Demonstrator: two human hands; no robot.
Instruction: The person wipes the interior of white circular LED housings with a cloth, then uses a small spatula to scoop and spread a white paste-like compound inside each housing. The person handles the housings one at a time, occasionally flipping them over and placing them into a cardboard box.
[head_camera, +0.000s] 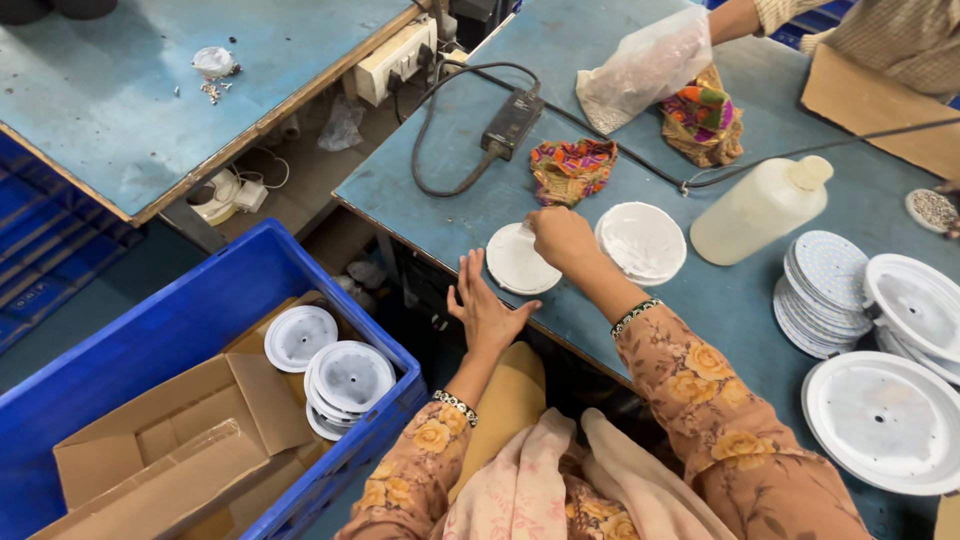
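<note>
Right hand (560, 237) closed, fingers pinching the top of a white disc (517, 262) lying flat at the tabletop's (720, 300) near-left edge. Left hand (482, 310) open, fingers spread, at that edge just below the disc. Second white disc (642, 242) just beside; plastic bottle (762, 208) lying further right.

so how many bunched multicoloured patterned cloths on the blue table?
2: one bunched multicoloured patterned cloth just beyond the person's right hand, another farther back beside the clear plastic bag.
</note>
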